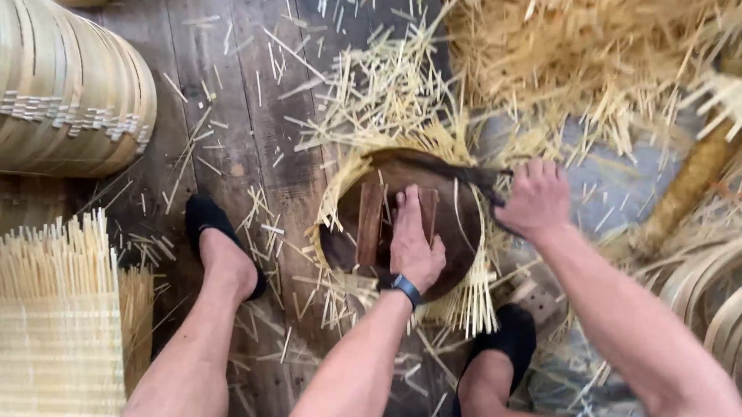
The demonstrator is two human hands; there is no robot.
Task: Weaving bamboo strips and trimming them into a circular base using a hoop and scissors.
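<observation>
While the left hand [414, 248] lies flat on two dark wooden blocks [373, 222], its fingers are stretched out and press down; they grip nothing. The blocks sit on a round dark wooden form [461, 232] on the floor [214, 93], between the person's two feet. The right hand [535, 198] is curled tight around a dark knife [469, 176] at the top edge of the round form. Thin bamboo strips [473, 303] poke out all around the rim. At the top they look cut short, and lots of little cut bits [370, 95] lie there. At the bottom right they are long, so I think the trimming is only partly done. Finished round hoops [49, 81] are stacked at the left.
</observation>
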